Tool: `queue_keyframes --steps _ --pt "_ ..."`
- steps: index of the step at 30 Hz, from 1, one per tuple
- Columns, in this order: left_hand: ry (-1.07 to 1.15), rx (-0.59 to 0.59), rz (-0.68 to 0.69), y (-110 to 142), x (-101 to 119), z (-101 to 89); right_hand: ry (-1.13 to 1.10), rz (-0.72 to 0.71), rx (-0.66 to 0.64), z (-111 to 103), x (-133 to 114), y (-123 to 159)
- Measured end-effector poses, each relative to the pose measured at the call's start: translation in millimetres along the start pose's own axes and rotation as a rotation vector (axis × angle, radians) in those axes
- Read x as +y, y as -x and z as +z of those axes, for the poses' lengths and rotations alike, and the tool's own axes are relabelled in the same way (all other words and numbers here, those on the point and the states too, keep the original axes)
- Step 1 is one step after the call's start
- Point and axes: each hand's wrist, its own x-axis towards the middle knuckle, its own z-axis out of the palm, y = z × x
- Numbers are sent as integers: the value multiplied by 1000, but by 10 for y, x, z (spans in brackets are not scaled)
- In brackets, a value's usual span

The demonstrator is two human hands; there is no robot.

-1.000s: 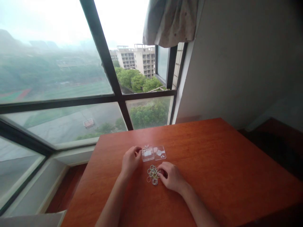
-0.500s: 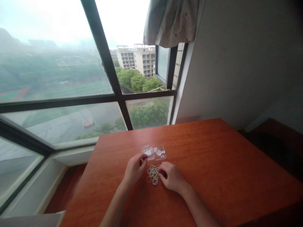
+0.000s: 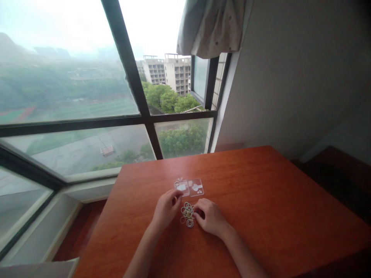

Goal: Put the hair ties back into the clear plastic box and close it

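Observation:
A small pile of several pale rings point(image 3: 187, 214) lies on the reddish wooden table point(image 3: 261, 208). My left hand point(image 3: 167, 208) rests just left of the pile, fingers curled in a pinch near its upper edge. To the pile's right, my right hand point(image 3: 211, 217) has its fingertips pinched at the rings. Two clear plastic squares point(image 3: 189, 187) with white pieces on them lie side by side just beyond the pile.
The table stands against a large window point(image 3: 87, 96) with dark frames; a grey wall point(image 3: 290, 77) is at the right and a curtain point(image 3: 211, 27) hangs above. A dark wooden surface point(image 3: 342, 173) lies at the far right.
My left hand has come back from the left clear square toward the ring pile. My right hand has stayed at the pile's right edge.

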Motion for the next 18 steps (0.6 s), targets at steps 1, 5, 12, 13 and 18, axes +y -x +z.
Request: queue_keyframes --steps 1,5,12,13,18 --pt "0 -4 -2 -1 -2 0 -4 5 2 3 0 -2" --pt "5 -14 -8 3 -1 -8 -75 31 23 10 18 -16" --pt "66 -81 44 20 171 22 -317 140 156 3 87 -36" --pt "75 -104 60 23 210 39 -330 145 174 4 95 -38" --pt "104 -178 96 44 335 145 -352 140 198 3 109 -48"
